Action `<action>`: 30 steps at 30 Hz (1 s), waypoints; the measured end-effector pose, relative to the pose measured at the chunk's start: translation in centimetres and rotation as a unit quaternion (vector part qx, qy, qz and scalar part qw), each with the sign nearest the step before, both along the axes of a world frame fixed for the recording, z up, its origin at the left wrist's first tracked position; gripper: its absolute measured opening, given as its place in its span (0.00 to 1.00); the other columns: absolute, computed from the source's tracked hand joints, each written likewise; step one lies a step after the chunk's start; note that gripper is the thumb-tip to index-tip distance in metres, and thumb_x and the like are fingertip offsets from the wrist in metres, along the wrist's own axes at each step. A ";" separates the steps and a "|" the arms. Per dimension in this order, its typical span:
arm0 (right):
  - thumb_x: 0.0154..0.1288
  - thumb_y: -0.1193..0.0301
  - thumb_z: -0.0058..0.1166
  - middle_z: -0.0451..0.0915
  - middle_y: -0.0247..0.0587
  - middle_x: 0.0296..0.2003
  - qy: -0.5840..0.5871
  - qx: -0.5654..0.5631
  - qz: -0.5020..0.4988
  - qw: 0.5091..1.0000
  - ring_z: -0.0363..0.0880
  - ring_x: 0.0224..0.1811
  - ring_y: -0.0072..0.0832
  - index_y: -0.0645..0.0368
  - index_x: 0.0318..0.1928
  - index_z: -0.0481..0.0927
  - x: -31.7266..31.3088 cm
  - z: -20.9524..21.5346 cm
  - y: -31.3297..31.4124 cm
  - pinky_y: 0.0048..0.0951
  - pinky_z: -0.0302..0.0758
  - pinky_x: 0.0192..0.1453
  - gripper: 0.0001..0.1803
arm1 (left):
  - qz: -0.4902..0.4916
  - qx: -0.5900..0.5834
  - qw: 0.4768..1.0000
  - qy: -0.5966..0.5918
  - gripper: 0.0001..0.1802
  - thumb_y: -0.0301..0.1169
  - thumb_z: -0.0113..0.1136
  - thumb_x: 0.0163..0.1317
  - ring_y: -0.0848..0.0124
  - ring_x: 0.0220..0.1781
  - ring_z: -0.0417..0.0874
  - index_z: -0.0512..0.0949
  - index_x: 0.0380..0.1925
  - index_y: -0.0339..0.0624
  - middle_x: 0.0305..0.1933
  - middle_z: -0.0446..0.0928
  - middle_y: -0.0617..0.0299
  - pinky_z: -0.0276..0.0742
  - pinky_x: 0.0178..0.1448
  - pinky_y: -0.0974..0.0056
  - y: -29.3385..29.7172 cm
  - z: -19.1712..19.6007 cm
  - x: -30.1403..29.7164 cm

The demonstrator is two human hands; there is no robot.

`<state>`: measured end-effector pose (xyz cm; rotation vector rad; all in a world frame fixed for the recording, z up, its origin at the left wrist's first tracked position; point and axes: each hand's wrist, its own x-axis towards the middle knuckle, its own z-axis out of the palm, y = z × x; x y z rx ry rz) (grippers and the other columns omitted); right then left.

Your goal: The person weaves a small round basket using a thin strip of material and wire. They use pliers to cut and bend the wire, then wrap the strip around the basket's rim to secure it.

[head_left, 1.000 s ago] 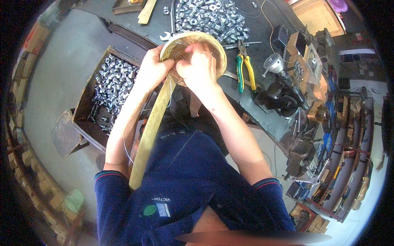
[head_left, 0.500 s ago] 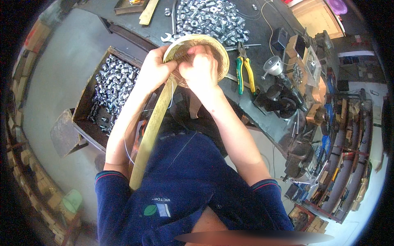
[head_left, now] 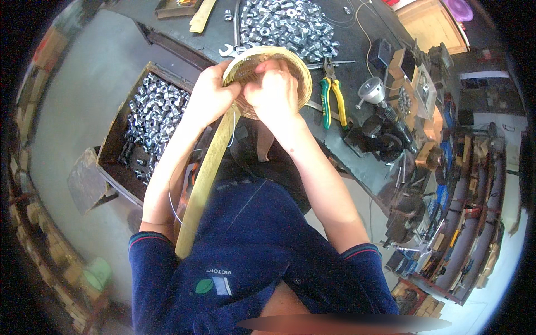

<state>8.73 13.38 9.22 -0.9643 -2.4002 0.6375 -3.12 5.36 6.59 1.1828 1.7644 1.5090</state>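
A round woven bamboo strainer [head_left: 302,71] is held in front of me, its hollow side facing me. Its long flat handle [head_left: 207,177] slopes down along my left forearm to my shirt. My left hand [head_left: 212,96] grips the strainer where the handle meets the rim, thumb pointing inward. Inside the bowl, the fingers of my right hand [head_left: 274,94] are curled near the weave, and whatever they pinch is hidden. A thin pale wire [head_left: 173,207] loops from the handle's top past my left forearm.
A heap of metal nuts [head_left: 285,25] covers the bench beyond the strainer, beside a wrench [head_left: 228,51]. Green-and-yellow pliers [head_left: 334,100] lie to the right, near a black clamp-like tool [head_left: 385,134]. A box of nuts [head_left: 125,120] stands at left. Shelves [head_left: 474,206] line the right.
My right hand and forearm have shifted very slightly to the right inside the strainer. The left hand keeps its grip, and the strainer stays nearly in place.
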 end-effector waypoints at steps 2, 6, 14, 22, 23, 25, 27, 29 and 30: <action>0.43 0.68 0.58 0.74 0.62 0.42 0.003 0.003 0.003 1.000 0.80 0.35 0.52 0.67 0.39 0.75 0.1 0.1 0.1 0.43 0.77 0.42 0.20 | 0.004 0.001 0.999 0.034 0.22 0.26 0.50 0.47 0.55 0.40 0.82 0.75 0.45 0.31 0.35 0.79 0.43 0.75 0.49 0.60 0.2 -0.3 -0.1; 0.43 0.69 0.58 0.75 0.61 0.40 0.005 0.020 0.005 1.000 0.80 0.34 0.51 0.67 0.38 0.75 0.4 -0.1 0.4 0.43 0.77 0.42 0.20 | -0.008 -0.007 0.999 0.047 0.22 0.26 0.51 0.46 0.52 0.45 0.81 0.75 0.45 0.32 0.38 0.79 0.40 0.74 0.51 0.58 0.3 0.3 0.2; 0.42 0.73 0.56 0.76 0.56 0.36 -0.020 0.024 -0.004 1.000 0.78 0.37 0.50 0.66 0.36 0.75 0.6 -0.3 0.2 0.42 0.76 0.44 0.16 | -0.005 -0.021 0.998 0.060 0.22 0.26 0.51 0.46 0.51 0.45 0.81 0.76 0.45 0.33 0.37 0.79 0.40 0.74 0.52 0.57 0.0 0.5 0.3; 0.43 0.70 0.57 0.70 0.67 0.44 -0.033 0.068 0.022 0.997 0.79 0.32 0.54 0.69 0.39 0.71 0.9 -1.0 0.3 0.46 0.78 0.38 0.21 | -0.008 -0.027 0.998 0.057 0.23 0.27 0.52 0.45 0.51 0.45 0.81 0.76 0.44 0.32 0.37 0.79 0.40 0.74 0.52 0.58 -0.1 1.3 0.6; 0.43 0.70 0.57 0.70 0.66 0.44 -0.034 0.067 0.023 0.997 0.79 0.32 0.54 0.69 0.39 0.71 1.0 -1.0 0.3 0.46 0.78 0.37 0.21 | -0.008 -0.028 0.998 0.055 0.23 0.27 0.52 0.45 0.51 0.45 0.81 0.76 0.44 0.32 0.37 0.79 0.39 0.74 0.52 0.58 0.0 1.2 0.5; 0.43 0.70 0.57 0.70 0.65 0.43 -0.037 0.065 0.023 0.997 0.78 0.31 0.54 0.68 0.39 0.71 1.0 -0.9 0.2 0.46 0.77 0.37 0.21 | -0.010 -0.029 0.998 0.051 0.23 0.26 0.52 0.45 0.51 0.45 0.81 0.76 0.44 0.32 0.37 0.79 0.39 0.74 0.51 0.58 0.0 0.9 0.3; 0.43 0.70 0.57 0.70 0.63 0.42 -0.028 0.065 0.028 0.997 0.78 0.31 0.55 0.67 0.39 0.72 1.0 -0.7 0.0 0.47 0.77 0.36 0.20 | -0.010 -0.027 0.999 0.044 0.23 0.26 0.52 0.45 0.52 0.45 0.81 0.76 0.44 0.32 0.37 0.79 0.40 0.74 0.51 0.58 0.1 0.7 0.2; 0.43 0.70 0.57 0.70 0.62 0.41 -0.021 0.067 0.032 0.997 0.78 0.31 0.55 0.66 0.39 0.72 1.1 -0.8 0.0 0.47 0.77 0.35 0.20 | -0.009 -0.024 0.999 0.043 0.23 0.26 0.52 0.45 0.52 0.45 0.81 0.76 0.44 0.31 0.37 0.79 0.40 0.74 0.51 0.58 0.2 0.6 0.2; 0.44 0.70 0.57 0.70 0.62 0.40 -0.020 0.068 0.033 0.997 0.78 0.31 0.55 0.66 0.40 0.72 1.1 -0.9 0.1 0.47 0.77 0.35 0.20 | -0.009 -0.021 0.999 0.046 0.23 0.26 0.52 0.45 0.52 0.45 0.81 0.76 0.44 0.31 0.37 0.79 0.40 0.74 0.51 0.58 0.2 0.6 0.2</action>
